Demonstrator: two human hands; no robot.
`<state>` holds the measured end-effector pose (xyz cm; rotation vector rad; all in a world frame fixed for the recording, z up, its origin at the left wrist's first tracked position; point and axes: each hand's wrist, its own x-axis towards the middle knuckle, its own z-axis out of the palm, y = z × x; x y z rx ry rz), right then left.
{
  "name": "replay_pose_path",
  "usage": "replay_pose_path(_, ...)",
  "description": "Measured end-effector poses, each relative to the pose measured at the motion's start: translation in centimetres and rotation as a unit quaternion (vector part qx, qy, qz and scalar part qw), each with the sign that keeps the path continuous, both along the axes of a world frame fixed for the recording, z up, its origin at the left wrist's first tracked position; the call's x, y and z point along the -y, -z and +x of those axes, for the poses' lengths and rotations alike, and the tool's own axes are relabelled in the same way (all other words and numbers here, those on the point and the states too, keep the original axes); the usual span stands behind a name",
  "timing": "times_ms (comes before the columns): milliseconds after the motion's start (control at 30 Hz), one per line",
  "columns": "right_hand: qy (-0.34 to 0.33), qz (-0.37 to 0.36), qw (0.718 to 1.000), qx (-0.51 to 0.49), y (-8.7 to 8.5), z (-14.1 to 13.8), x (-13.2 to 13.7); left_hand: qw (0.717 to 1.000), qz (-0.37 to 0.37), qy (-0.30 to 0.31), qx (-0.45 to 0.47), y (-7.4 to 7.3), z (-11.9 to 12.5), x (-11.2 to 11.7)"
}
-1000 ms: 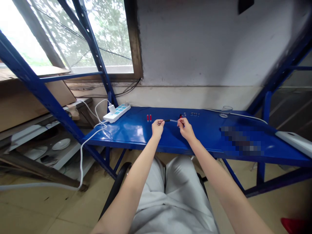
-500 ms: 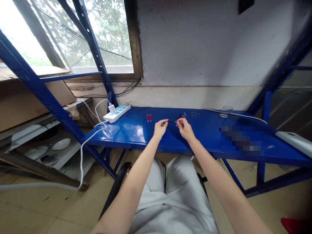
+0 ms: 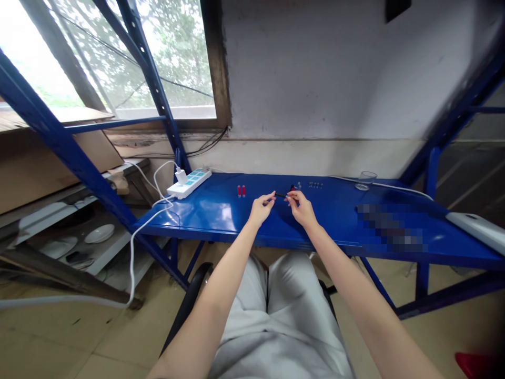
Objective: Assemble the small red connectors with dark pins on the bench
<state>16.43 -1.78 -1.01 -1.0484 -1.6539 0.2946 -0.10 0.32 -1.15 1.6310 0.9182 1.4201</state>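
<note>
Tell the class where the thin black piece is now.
In the head view, the thin black piece is just right of the picture's centre, between the left hand and the right hand, over the blue table.

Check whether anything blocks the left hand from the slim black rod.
Nothing visible does: the left hand sits at one end of the slim black rod, contact unclear; the right hand holds the other.

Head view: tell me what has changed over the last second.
The left hand has moved toward the right hand, and the black rod has shifted the same way; the clear length between rod and right hand no longer shows plainly. Whether the left fingers still grip the rod is too small to tell. The right hand, red pieces, power strip and glass stayed put.
</note>
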Motion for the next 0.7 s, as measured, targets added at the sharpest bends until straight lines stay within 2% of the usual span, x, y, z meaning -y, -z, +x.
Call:
replay_pose_path(267,-0.014,-0.003,1.000,0.002,-0.6,-0.6,0.6,0.998,-0.012,-0.048,0.047,-0.7,-0.1,0.2)
replay_pose_path(433,-0.017,-0.001,0.999,-0.030,-0.3,-0.4,0.3,0.995,-0.055,-0.017,0.075,-1.3,0.1,0.6)
replay_pose_path(700,-0.002,-0.004,1.000,-0.019,-0.1,-0.2,0.2,0.996,-0.064,0.020,0.066,-1.5,0.3,1.3)
